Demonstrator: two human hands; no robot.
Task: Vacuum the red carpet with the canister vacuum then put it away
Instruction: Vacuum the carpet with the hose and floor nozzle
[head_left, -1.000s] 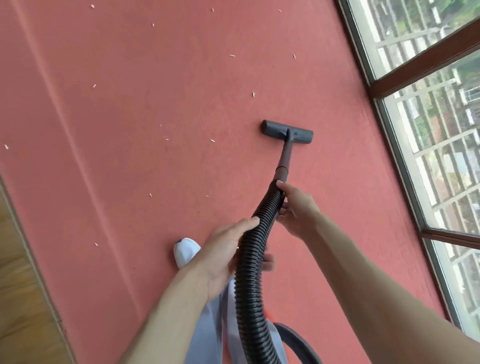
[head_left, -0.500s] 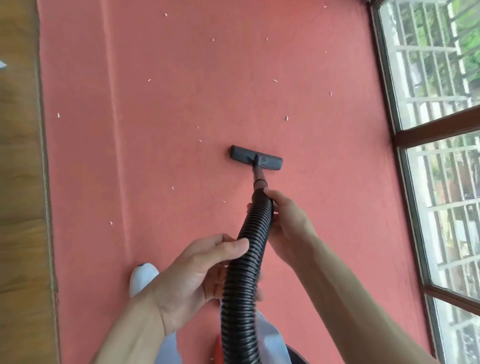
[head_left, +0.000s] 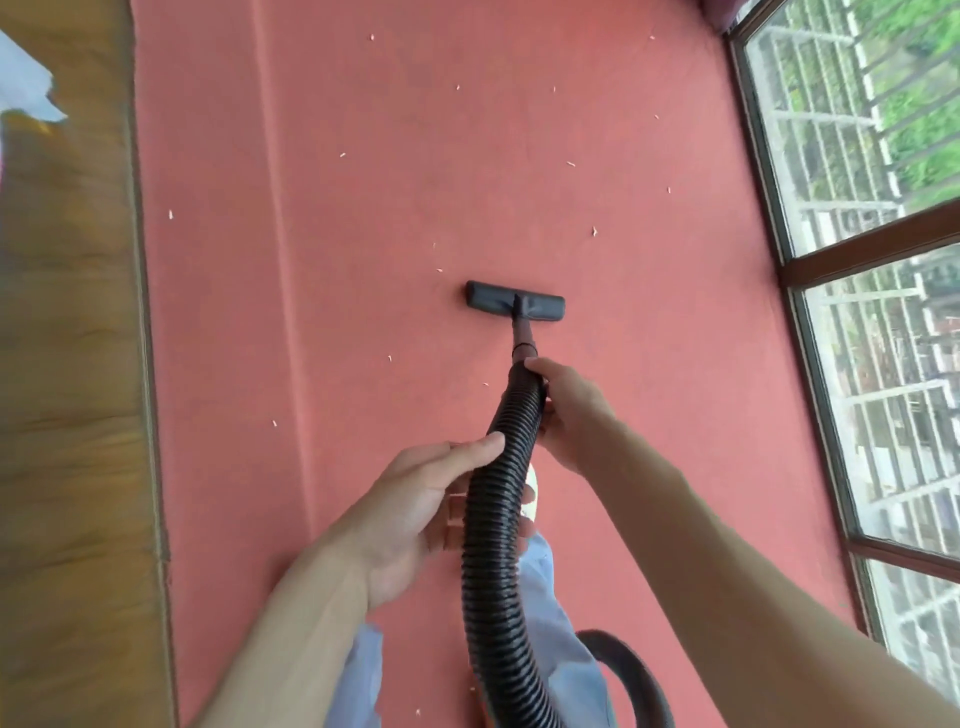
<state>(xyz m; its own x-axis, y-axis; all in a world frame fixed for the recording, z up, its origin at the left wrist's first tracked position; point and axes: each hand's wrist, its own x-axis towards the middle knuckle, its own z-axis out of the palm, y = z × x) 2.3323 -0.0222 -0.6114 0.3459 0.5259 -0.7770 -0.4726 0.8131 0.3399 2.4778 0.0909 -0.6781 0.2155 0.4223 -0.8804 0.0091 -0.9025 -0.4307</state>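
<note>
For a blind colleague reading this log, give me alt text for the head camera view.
A person's right hand and left hand grip a black hose, the right nearer the nozzle, which rests on a red carpet dotted with pale scraps. Wood floor lies left of the carpet, a window right.

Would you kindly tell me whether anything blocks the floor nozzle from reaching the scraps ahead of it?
Nothing visible does: only bare red carpet lies between the floor nozzle and the nearest scrap. Left hand and right hand grip the hose.
</note>
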